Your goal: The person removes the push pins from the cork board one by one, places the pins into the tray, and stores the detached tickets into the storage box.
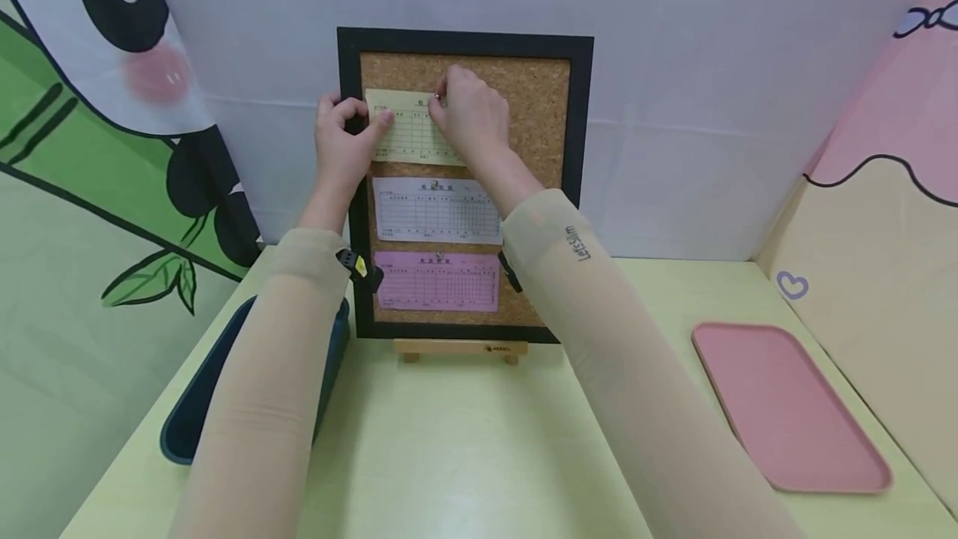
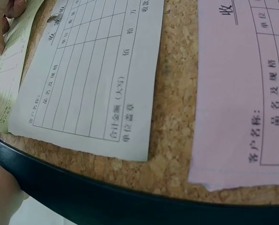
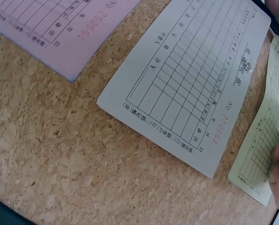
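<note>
Yellow slip [image 1: 407, 127] lies on the upper part of the cork board [image 1: 535, 156], against the left side of the black frame [image 1: 464, 42]; hands both at it; left hand [image 1: 340, 140] grips the board's left edge, fingers round the frame, thumb pressing the slip's left end; right hand [image 1: 475, 115] pinches a small pin [image 1: 437, 96] between thumb and forefinger at the slip's top edge; can't tell whether the pin's tip is in the cork; white slip [image 1: 437, 215] sits just below, second pin [image 3: 246, 66] through its heading, red number printed on it; pink slip [image 1: 437, 285] is lowest, third pin [image 1: 439, 258] near its top edge; board stands upright on a low wooden stand [image 1: 460, 347] on the table [image 1: 464, 439]; dark blue tray [image 1: 174, 439] at left, partly hidden by the left sleeve [image 1: 254, 389]; pink tray [image 1: 789, 398] lies at right, well apart from the board.
</note>
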A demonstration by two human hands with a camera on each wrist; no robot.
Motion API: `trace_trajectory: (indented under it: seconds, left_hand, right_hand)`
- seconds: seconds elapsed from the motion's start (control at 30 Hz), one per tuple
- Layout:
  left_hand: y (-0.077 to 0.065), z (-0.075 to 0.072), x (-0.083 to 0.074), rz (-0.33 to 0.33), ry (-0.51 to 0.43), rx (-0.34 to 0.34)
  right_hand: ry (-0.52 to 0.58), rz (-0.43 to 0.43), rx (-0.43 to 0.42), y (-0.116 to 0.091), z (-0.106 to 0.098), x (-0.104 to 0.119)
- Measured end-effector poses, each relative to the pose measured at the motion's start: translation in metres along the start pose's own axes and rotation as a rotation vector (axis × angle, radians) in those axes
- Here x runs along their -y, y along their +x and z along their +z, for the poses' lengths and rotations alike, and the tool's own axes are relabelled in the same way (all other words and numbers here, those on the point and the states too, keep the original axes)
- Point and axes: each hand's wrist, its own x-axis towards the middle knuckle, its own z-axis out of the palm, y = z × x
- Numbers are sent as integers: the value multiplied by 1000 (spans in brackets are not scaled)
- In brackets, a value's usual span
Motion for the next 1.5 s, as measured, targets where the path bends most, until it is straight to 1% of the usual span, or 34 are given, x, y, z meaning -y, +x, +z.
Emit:
trace_trajectory:
  seconds: [0.2,0.47,0.67,0.8,0.9,1.03,1.13,1.27,1.5]
  left_hand:
    - [1,0,0,24,-1,-9]
    - [0,0,-3,22,-9,-7]
    - [0,1,-4,1,-8,-3]
    - [0,1,-2,11,-10,-11]
    - [0,1,-1,21,-10,-16]
    - [0,0,-1,18,-11,-17]
    - [-1,0,-2,14,-8,-14]
    - [-1,0,-2,16,-9,-9]
    - [0,1,-1,23,-8,-16]
  right_hand:
    - [-38,-41,1,-1,-1,2]
    - [-49,-105,-2,-1,-1,0]
    - [-93,-183,-36,-2,2,-3]
    - [-92,-224,-54,-2,3,-5]
    - [-48,-223,-54,-2,4,-7]
    - [-3,-211,-59,-2,6,-9]
    - [-12,-201,-64,-2,6,-8]
    - [-52,-198,-66,-1,6,-6]
    - [-84,-246,-84,0,6,-8]
